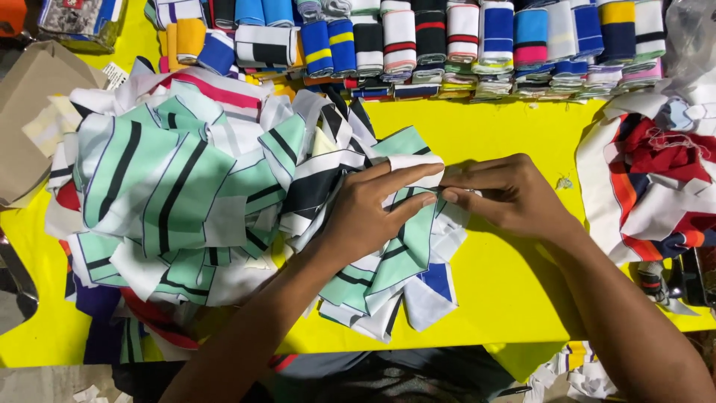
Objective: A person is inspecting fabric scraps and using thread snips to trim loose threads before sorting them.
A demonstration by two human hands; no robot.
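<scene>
The left hand (365,216) lies with its fingers (406,177) stretched flat and close together on a mint-striped strip (403,250), pressing it down at the centre of the frame. The right hand (507,195) meets it from the right: thumb and forefinger are pinched together on the white edge of the same strip, the other fingers curled over them.

The strip is thin knit cloth, soft and limp. It looks light and will fold or slide on its neighbours, so the hemmed edge near the fingertips seems the firmest place to take hold, with a flat palm to steady the rest.

Under and left of the hands spreads a loose pile (171,201) of like pieces, mint, white and black, filling the left half of the frame on a yellow table (507,298). Along the top edge stands a row of folded bundles (462,41) in blue, white, black and pink, packed side by side. At the right edge lies a heap of red, white and orange pieces (656,186). A brown cardboard box (26,119) sits at the upper left; what is in it I cannot tell.
</scene>
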